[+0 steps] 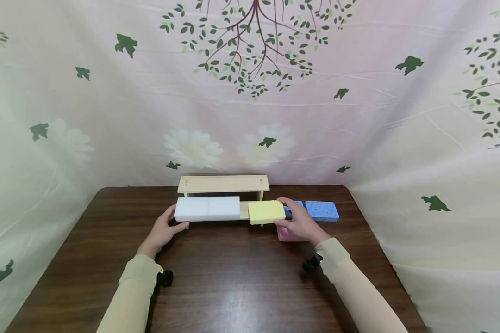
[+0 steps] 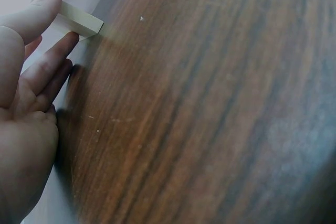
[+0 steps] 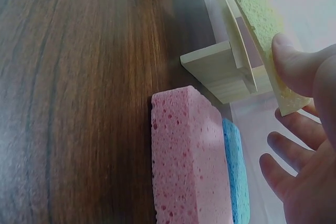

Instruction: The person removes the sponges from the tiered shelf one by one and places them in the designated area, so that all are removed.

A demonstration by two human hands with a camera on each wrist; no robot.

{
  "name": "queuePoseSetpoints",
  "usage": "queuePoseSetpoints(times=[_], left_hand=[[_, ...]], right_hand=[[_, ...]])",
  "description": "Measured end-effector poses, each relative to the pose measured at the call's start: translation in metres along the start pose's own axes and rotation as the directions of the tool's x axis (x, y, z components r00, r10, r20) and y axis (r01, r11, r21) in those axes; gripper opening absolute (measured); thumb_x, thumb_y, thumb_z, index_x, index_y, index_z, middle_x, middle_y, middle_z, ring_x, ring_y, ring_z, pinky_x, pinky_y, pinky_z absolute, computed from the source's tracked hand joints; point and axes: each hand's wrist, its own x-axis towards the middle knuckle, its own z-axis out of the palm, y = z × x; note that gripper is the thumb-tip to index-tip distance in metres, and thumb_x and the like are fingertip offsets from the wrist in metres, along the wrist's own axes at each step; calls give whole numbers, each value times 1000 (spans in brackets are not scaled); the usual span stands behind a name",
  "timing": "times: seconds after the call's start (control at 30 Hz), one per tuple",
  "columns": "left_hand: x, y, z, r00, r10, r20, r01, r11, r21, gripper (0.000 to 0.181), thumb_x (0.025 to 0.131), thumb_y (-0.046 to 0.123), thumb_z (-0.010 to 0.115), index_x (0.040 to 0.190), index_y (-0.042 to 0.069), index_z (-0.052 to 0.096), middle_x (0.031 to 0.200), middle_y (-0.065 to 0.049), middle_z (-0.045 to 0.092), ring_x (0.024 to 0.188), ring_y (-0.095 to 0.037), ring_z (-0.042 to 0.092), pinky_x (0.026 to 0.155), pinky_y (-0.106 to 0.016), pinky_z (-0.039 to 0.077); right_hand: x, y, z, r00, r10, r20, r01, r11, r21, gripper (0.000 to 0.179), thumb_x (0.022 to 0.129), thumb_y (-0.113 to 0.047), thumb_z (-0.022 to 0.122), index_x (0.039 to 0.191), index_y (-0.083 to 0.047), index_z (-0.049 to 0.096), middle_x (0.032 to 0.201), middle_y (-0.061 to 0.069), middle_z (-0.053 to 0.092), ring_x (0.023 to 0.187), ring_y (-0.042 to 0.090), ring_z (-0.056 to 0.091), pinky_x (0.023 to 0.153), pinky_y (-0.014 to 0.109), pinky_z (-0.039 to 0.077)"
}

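Two white sponges lie side by side on the front step of a small wooden rack. At their left end, my left hand holds the outer one, thumb along its front and fingers behind. My right hand pinches a yellow sponge by its right end, between thumb and fingers. In the right wrist view the yellow sponge is tilted, above the rack's right end. A strip of bare wood shows between the white and yellow sponges.
A pink sponge sits on the table just right of the rack, partly under my right hand in the head view. Blue sponges lie behind it to the right. The brown wooden table meets a printed cloth at the back.
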Motion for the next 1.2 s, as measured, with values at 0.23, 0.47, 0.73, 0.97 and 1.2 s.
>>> queuePoseSetpoints(times=[0.23, 0.47, 0.73, 0.97, 1.2], left_hand=[[0, 0, 0, 1000, -2, 1, 2, 1000, -1, 93, 96, 31, 81, 167, 10, 26, 164, -21, 42, 151, -41, 33, 120, -64, 25], [-1, 1, -1, 1000, -3, -2, 3, 1000, -11, 92, 95, 29, 81, 167, 11, 26, 163, -21, 42, 151, -40, 34, 121, -63, 25], [-1, -1, -1, 1000, -1, -5, 1, 1000, -4, 92, 96, 29, 81, 167, 11, 26, 164, -21, 42, 151, -40, 33, 121, -64, 24], [1, -4, 0, 1000, -7, -11, 7, 1000, 1, 91, 96, 30, 81, 167, 12, 27, 164, -20, 42, 151, -40, 33, 121, -64, 23], [2, -4, 2, 1000, -10, -9, 10, 1000, -3, 91, 95, 30, 81, 167, 12, 27, 164, -19, 42, 151, -40, 33, 122, -64, 22]], right_hand=[[-9, 7, -5, 1000, -6, 2, 6, 1000, 3, 73, 93, -25, 84, 154, -12, 47, 154, 13, 53, 140, 34, 49, 114, 61, 41], [-18, 11, -9, 1000, 24, 1, -24, 999, 36, 76, 91, -21, 85, 156, -9, 46, 154, 15, 51, 135, 36, 52, 105, 57, 51], [-27, 18, -14, 1000, -8, -17, 8, 1000, 13, 76, 91, -23, 85, 155, -7, 47, 152, 12, 55, 135, 33, 54, 109, 57, 48], [-38, 24, -21, 999, 7, -38, -7, 1000, 16, 78, 91, -25, 85, 157, -10, 45, 153, 13, 53, 133, 36, 53, 109, 59, 46], [-47, 35, -26, 997, 5, -76, -8, 999, -34, 78, 91, -29, 85, 156, -11, 46, 155, 14, 52, 141, 40, 49, 113, 66, 39]])
